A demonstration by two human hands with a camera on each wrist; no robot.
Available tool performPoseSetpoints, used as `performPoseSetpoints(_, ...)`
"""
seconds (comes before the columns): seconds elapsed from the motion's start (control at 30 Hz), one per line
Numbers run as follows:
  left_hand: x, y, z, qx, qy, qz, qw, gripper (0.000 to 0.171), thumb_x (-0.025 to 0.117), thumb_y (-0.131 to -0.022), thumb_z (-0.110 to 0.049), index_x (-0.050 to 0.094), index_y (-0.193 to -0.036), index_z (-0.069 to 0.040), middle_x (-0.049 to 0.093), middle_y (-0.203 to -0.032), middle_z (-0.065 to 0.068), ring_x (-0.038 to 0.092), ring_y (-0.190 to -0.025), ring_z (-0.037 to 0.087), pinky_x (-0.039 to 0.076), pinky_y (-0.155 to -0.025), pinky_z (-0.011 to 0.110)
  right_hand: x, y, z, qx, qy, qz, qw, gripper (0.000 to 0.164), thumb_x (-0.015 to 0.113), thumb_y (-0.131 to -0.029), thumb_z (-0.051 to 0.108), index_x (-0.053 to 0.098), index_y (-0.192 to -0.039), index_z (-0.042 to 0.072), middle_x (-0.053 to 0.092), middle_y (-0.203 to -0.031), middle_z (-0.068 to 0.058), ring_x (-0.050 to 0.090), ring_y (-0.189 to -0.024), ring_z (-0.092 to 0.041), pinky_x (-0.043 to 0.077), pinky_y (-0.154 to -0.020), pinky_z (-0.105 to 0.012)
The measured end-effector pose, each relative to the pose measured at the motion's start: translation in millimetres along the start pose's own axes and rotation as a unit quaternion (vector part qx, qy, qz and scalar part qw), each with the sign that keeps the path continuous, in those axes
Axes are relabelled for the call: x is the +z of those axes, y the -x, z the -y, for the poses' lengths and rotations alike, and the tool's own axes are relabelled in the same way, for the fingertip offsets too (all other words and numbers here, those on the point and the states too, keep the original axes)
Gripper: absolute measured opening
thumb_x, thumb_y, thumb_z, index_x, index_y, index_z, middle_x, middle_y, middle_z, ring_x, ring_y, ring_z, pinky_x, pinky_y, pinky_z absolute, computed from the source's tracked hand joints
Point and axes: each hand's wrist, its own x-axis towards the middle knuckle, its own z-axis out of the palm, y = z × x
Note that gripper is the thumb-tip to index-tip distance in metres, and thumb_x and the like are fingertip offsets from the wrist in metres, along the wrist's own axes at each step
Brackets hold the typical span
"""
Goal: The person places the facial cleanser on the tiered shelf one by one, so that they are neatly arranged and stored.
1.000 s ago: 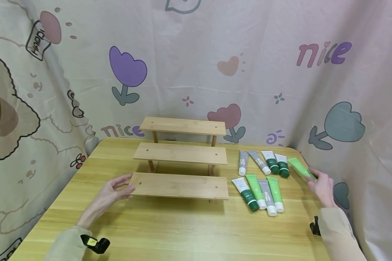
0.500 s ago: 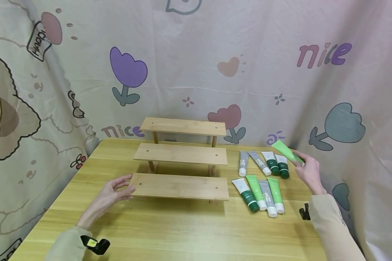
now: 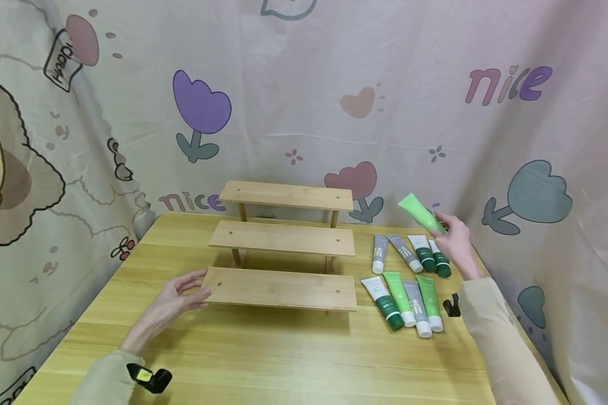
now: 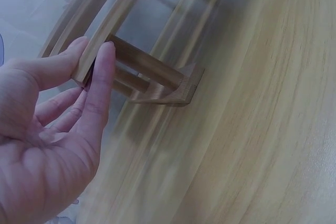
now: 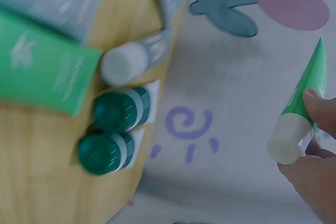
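Note:
My left hand (image 3: 179,295) pinches the left end of the lowest board of a three-tier wooden display stand (image 3: 281,289). In the left wrist view, the thumb lies on top of that board (image 4: 107,24) and a finger is underneath. My right hand (image 3: 455,243) holds a light green squeeze tube (image 3: 419,212) in the air above the back row of tubes. The right wrist view shows thumb and fingers gripping this green tube (image 5: 310,90) close to its white cap. The tube's flat end points up and left in the head view.
A back row of grey tubes (image 3: 404,253) and white-and-green tubes (image 3: 423,254) lies right of the stand. In front lies a second row with a white-and-green tube (image 3: 383,302), green tubes (image 3: 398,298) and a grey tube (image 3: 416,308). A printed curtain (image 3: 284,101) hangs behind the wooden table (image 3: 263,360).
My right hand has lifted the green tube from the table's right side and carried it left and up, over the back row. The left hand stays at the stand.

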Motion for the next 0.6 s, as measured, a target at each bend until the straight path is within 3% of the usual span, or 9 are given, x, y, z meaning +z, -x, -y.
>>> performPoseSetpoints(0.17, -0.6, -0.3, 0.0, 0.000, 0.000, 0.003, 1.0000, 0.073, 0.062, -0.100, -0.008, 0.019, -0.154, 0.012, 0.030, -0.145, 0.038, 0.068, -0.095, 0.006, 0.065, -0.090, 0.029, 2.9, -13.8, 16.8, 0.001, -0.037, 0.033, 0.999, 0.050, 0.061, -0.091, -0.008, 0.051, -0.139, -0.011, 0.056, -0.128, -0.038, 0.059, -0.108, -0.052, 0.051, -0.097, -0.062)
performPoseSetpoints(0.23, -0.7, -0.3, -0.2, -0.001, 0.000, 0.003, 1.0000, 0.073, 0.062, -0.100, -0.008, 0.018, -0.155, 0.012, 0.030, -0.146, 0.038, 0.068, -0.096, 0.005, 0.065, -0.091, 0.029, 4.3, -18.9, 22.1, 0.000, -0.049, 0.039, 0.998, 0.051, 0.061, -0.091, -0.008, 0.050, -0.140, -0.010, 0.057, -0.128, -0.038, 0.060, -0.109, -0.051, 0.053, -0.095, -0.052)
performPoseSetpoints(0.3, -0.6, -0.3, -0.6, -0.002, 0.000, 0.003, 1.0000, 0.073, 0.062, -0.100, -0.009, 0.018, -0.154, 0.012, 0.029, -0.147, 0.038, 0.068, -0.096, 0.005, 0.065, -0.091, 0.030, 5.8, -23.5, 26.6, 0.001, -0.062, 0.044, 0.997, 0.052, 0.061, -0.090, -0.007, 0.050, -0.141, -0.010, 0.058, -0.128, -0.038, 0.060, -0.108, -0.047, 0.054, -0.091, -0.034)
performPoseSetpoints(0.37, -0.5, -0.2, -1.2, -0.003, 0.000, 0.004, 1.0000, 0.073, 0.062, -0.100, -0.009, 0.018, -0.154, 0.013, 0.028, -0.147, 0.038, 0.067, -0.096, 0.005, 0.065, -0.091, 0.030, 7.7, -27.4, 31.1, 0.001, -0.075, 0.049, 0.996, 0.052, 0.061, -0.090, -0.007, 0.050, -0.141, -0.010, 0.059, -0.127, -0.037, 0.060, -0.106, -0.042, 0.048, -0.083, -0.017)
performPoseSetpoints(0.43, -0.3, -0.1, -1.7, -0.003, 0.001, 0.004, 1.0000, 0.073, 0.061, -0.100, -0.008, 0.018, -0.154, 0.013, 0.028, -0.147, 0.038, 0.067, -0.096, 0.005, 0.065, -0.091, 0.030, 9.4, -31.0, 36.0, -0.002, -0.088, 0.057, 0.995, 0.052, 0.061, -0.090, -0.008, 0.050, -0.141, -0.010, 0.060, -0.126, -0.037, 0.059, -0.105, -0.038, 0.043, -0.077, -0.008)
performPoseSetpoints(0.5, -0.2, 0.1, -2.1, -0.003, 0.000, 0.004, 1.0000, 0.073, 0.062, -0.100, -0.008, 0.018, -0.154, 0.013, 0.029, -0.147, 0.039, 0.067, -0.096, 0.005, 0.065, -0.092, 0.031, 11.3, -34.6, 41.1, -0.003, -0.101, 0.067, 0.993, 0.052, 0.061, -0.090, -0.008, 0.050, -0.141, -0.011, 0.059, -0.127, -0.036, 0.058, -0.107, -0.037, 0.043, -0.081, -0.008)
performPoseSetpoints(0.6, -0.3, 0.2, -2.4, -0.005, 0.000, 0.004, 1.0000, 0.073, 0.062, -0.100, -0.008, 0.018, -0.154, 0.013, 0.030, -0.147, 0.039, 0.068, -0.096, 0.005, 0.065, -0.092, 0.032, 14.0, -39.8, 49.6, 0.001, -0.128, 0.083, 0.988, 0.053, 0.061, -0.091, -0.008, 0.048, -0.142, -0.011, 0.057, -0.132, -0.035, 0.056, -0.115, -0.039, 0.048, -0.097, -0.024)
